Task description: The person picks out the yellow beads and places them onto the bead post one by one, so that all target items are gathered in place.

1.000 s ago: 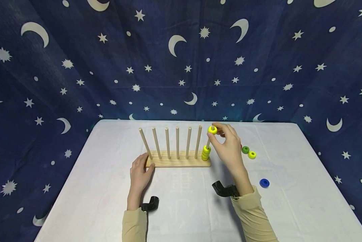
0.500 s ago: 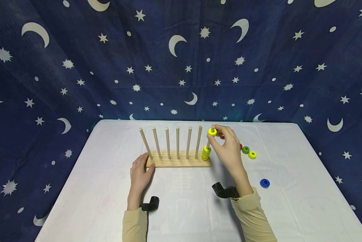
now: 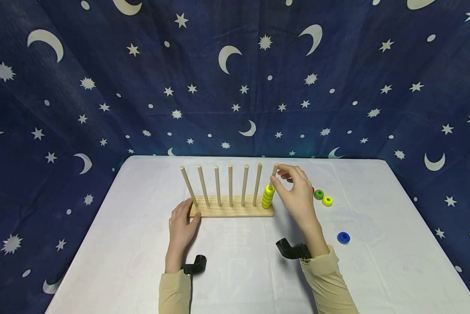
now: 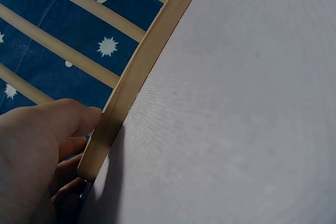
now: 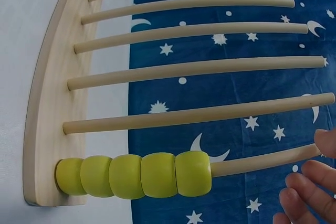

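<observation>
A wooden peg rack [image 3: 235,211] with a row of upright pegs stands on the white-covered table. Its left end is held by my left hand [image 3: 183,222], thumb on the front edge and fingers behind, as the left wrist view shows. Several yellow beads [image 5: 126,176] form a stack at the foot of the rightmost peg [image 3: 274,172]; the other pegs bear none. Around the top of that peg, my right hand [image 3: 295,196] has its thumb and fingers apart with no bead between them. In the right wrist view its fingertips [image 5: 317,174] are beside the peg's tip.
Right of the right hand lie a green bead [image 3: 318,194], a loose yellow bead [image 3: 327,201] and a red bead [image 3: 313,190] mostly hidden by the hand. Closer to me is a blue bead [image 3: 343,237]. A dark blue star-patterned curtain [image 3: 203,117] hangs behind the table.
The yellow bead held by the right hand near the peg's top has been let go and has dropped onto the stack. The right hand has come down slightly; the left has stayed put.
</observation>
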`<state>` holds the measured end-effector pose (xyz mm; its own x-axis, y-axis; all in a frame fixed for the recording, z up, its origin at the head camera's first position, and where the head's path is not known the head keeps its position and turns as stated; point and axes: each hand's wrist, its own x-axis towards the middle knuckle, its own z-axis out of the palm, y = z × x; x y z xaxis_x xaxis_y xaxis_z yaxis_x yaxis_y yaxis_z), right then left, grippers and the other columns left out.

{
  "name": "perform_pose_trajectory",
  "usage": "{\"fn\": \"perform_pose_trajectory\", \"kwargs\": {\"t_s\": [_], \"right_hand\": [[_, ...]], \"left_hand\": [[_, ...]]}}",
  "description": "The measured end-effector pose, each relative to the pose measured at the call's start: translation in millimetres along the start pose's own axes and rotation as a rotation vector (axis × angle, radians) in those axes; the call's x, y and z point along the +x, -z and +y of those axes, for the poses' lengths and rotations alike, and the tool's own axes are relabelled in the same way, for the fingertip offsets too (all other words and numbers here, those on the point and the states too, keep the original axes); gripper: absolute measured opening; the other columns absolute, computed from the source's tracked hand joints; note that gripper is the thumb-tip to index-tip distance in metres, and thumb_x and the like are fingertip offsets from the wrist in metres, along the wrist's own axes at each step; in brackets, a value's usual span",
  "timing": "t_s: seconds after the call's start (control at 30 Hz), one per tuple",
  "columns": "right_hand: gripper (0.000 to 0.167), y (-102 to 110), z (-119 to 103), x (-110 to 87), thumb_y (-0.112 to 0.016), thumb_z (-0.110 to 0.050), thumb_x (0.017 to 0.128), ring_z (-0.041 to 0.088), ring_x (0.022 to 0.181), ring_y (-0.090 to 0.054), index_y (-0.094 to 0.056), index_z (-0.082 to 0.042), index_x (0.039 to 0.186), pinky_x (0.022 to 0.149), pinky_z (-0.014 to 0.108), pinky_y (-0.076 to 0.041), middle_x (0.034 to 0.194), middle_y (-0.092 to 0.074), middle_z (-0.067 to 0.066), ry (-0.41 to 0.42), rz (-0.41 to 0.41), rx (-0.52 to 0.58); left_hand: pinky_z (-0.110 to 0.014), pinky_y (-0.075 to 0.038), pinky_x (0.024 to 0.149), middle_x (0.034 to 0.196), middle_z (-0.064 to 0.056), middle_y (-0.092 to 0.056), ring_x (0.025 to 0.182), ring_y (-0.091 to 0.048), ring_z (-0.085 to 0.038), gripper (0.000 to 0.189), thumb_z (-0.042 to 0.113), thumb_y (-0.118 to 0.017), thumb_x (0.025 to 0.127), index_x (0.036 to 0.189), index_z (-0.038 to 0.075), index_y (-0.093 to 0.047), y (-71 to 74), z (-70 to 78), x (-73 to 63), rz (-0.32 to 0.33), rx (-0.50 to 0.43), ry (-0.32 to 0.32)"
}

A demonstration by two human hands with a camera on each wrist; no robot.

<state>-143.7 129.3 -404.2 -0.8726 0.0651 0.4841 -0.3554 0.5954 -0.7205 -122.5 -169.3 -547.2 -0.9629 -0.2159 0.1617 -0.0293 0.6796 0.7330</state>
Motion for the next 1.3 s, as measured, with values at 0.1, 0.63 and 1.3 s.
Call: {"fn": "perform_pose_trajectory", "kwargs": {"t_s": [0.1,0.63,1.3], "right_hand": [[0.034,0,1,-1.9,-0.072,-0.015,0.086,0.026,0.098,-0.060,-0.064,-0.007,0.118,0.087,0.045,-0.048,0.103,-0.066,0.012,-0.007,-0.006,-0.008],[0.032,3,12,-16.0,-0.071,-0.008,0.085,0.025,0.101,-0.060,-0.065,-0.004,0.115,0.088,0.044,-0.048,0.107,-0.066,0.013,0.051,0.030,0.047],[0.030,0,49,-27.3,-0.072,-0.007,0.084,0.022,0.099,-0.060,-0.066,-0.005,0.113,0.083,0.033,-0.047,0.103,-0.067,0.011,-0.004,0.060,0.011]], "left_hand": [[-0.055,-0.023,0.110,0.146,-0.015,-0.046,0.140,-0.032,-0.035,0.054,0.022,-0.063,0.090,0.140,0.006,-0.048,-0.1,1.0,0.0,0.002,0.005,0.003],[-0.054,-0.022,0.111,0.148,-0.015,-0.044,0.142,-0.029,-0.035,0.054,0.022,-0.062,0.092,0.141,0.007,-0.046,1.0,0.5,0.1,-0.018,0.012,0.011],[-0.053,-0.021,0.112,0.148,-0.013,-0.044,0.142,-0.029,-0.033,0.055,0.026,-0.061,0.092,0.141,0.007,-0.047,1.3,2.8,-0.7,-0.029,0.014,0.022]]}}
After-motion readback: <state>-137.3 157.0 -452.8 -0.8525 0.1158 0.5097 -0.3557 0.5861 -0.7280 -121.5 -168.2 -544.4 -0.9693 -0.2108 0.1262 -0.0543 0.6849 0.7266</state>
